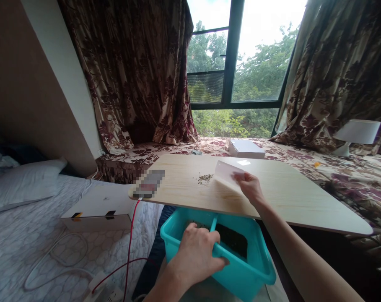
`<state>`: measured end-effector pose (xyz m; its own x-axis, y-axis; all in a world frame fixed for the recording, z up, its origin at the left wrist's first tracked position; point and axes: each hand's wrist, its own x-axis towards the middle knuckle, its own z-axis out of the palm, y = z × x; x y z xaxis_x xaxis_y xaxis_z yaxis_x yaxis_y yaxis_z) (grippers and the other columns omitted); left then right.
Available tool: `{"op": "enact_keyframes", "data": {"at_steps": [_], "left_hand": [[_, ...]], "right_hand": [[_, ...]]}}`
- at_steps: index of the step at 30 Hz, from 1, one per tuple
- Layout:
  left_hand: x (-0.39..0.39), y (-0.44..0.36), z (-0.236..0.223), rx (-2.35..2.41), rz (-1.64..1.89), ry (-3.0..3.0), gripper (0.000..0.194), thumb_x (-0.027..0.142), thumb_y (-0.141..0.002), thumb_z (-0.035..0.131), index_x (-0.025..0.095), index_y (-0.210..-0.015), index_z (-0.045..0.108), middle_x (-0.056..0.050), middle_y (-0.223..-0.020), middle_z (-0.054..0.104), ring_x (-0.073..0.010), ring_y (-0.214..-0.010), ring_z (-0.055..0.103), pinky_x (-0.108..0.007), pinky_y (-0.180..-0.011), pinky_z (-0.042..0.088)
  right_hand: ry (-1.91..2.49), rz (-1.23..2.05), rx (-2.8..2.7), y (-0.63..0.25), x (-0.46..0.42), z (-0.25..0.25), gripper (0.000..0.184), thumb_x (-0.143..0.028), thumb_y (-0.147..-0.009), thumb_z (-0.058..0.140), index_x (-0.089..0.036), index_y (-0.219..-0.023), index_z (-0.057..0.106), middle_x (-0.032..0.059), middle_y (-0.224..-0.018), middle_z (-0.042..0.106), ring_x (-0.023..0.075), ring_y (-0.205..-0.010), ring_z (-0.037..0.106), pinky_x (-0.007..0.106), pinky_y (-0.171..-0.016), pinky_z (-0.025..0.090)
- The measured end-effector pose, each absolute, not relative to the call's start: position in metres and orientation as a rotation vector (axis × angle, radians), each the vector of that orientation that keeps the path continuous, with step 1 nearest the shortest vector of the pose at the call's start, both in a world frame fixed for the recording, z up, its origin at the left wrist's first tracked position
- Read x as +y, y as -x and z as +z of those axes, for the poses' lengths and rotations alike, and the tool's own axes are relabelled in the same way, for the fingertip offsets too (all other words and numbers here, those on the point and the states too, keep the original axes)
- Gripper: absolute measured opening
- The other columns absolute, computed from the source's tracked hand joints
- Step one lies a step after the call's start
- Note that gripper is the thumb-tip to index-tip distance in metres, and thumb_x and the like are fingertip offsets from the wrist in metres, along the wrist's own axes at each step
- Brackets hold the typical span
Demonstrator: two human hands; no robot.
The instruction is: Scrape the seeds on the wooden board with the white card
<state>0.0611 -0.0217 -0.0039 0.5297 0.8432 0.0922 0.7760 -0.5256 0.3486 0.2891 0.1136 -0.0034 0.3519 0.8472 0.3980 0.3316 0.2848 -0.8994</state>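
My right hand point(249, 184) grips a thin, whitish, translucent flat sheet point(225, 173), tilted over the wooden tabletop point(287, 188). Just left of the sheet's edge lies a small scatter of brownish grains point(205, 179). Below the table's near edge, my left hand point(199, 251) is closed over the near rim of a turquoise plastic bin point(240, 270), thumb outside and fingers inside. A divider splits the bin in two. Dark material point(232, 239) lies in its right compartment; the left one is mostly hidden by my hand, with some grains visible.
A phone-like device point(149, 183), pixelated, sits at the table's left end with a red cable point(133, 230) hanging down. On the bed are a white box point(99, 203) and a power strip point(104, 289). Behind the table stand another white box point(247, 149) and a lamp point(358, 132).
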Motion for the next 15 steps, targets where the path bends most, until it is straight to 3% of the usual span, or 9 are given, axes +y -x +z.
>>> {"op": "enact_keyframes", "data": {"at_steps": [5, 15], "left_hand": [[-0.023, -0.06, -0.004, 1.351, 0.342, -2.499, 0.03, 0.048, -0.065, 0.066, 0.025, -0.084, 0.066, 0.0, -0.073, 0.066, -0.0199, -0.077, 0.06, -0.037, -0.094, 0.034], [-0.03, -0.049, 0.001, 1.355, 0.377, -2.436, 0.021, 0.042, -0.066, 0.065, 0.026, -0.08, 0.065, 0.001, -0.072, 0.065, -0.0177, -0.075, 0.059, -0.038, -0.098, 0.029]], "right_hand": [[1.356, 0.346, -1.253, -0.292, 0.145, -0.009, 0.034, -0.043, -0.067, 0.061, -0.016, -0.085, 0.071, 0.007, -0.078, 0.073, 0.0218, -0.074, 0.063, 0.032, -0.068, 0.047], [1.3, 0.529, -1.346, -0.273, 0.168, -0.013, 0.034, -0.041, -0.064, 0.062, -0.014, -0.082, 0.07, 0.003, -0.067, 0.068, 0.0158, -0.062, 0.057, 0.027, -0.058, 0.043]]}}
